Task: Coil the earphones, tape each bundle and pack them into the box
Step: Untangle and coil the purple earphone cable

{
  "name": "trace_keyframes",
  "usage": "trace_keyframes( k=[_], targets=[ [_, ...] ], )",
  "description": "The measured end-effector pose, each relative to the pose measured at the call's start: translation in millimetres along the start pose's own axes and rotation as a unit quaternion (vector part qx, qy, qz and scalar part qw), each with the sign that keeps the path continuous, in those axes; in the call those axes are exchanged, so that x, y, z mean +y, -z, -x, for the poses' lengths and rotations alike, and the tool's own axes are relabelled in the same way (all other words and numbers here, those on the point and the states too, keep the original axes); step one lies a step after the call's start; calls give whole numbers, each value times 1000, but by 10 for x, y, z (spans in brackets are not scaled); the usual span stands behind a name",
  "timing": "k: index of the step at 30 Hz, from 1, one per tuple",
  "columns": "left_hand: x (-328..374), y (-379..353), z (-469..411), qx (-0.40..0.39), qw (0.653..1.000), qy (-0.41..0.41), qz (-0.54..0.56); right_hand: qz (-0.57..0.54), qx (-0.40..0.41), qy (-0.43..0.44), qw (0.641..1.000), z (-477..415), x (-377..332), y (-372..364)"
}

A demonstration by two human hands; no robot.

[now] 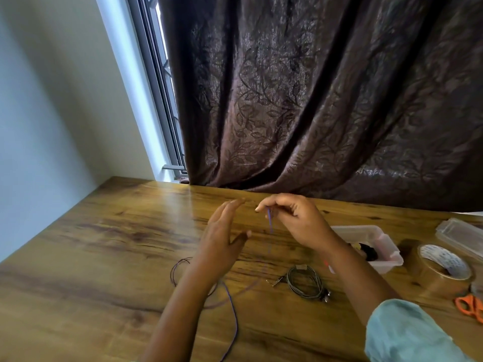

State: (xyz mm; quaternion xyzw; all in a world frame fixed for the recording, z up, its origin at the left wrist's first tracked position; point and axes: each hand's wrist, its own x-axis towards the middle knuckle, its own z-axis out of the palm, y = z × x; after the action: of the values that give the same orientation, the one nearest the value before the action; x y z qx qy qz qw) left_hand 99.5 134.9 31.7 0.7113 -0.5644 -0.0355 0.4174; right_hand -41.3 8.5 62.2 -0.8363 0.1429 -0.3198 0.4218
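Grey bundle (305, 283) lay coiled, apparently taped, near the box (352, 228), w/ something dark already inside. Purple cord (236, 320) trailed uncoiled across the table (104, 257): right hand (295, 220) pinched its top end, left hand (222, 239) spread open beside it.

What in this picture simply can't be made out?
All in the head view:
1. What the box holds: the right forearm covers part, and only something dark shows.
2. The scissors: cut off by the right edge.
3. The purple cable: it leaves the bottom edge, so its end is unseen, and it is blurred below the right hand that pinches it.
4. Its loop near the left hand: partly hidden by that forearm.
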Motion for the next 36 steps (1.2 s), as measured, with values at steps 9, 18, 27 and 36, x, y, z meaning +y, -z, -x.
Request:
trace_keyframes(
  k=[9,18,27,36],
  targets=[
    [152,7,-216,-31,991,-25,130,-322,2,-164,932,70,-138,123],
    [488,161,1,-225,661,106,708,-271,87,-123,951,44,-166,-9],
    [561,219,-48,-90,672,113,727,-135,77,-57,986,205,-136,-393],
    [372,208,-42,110,679,215,693,40,-16,-109,993,564,-64,-578]
  ],
)
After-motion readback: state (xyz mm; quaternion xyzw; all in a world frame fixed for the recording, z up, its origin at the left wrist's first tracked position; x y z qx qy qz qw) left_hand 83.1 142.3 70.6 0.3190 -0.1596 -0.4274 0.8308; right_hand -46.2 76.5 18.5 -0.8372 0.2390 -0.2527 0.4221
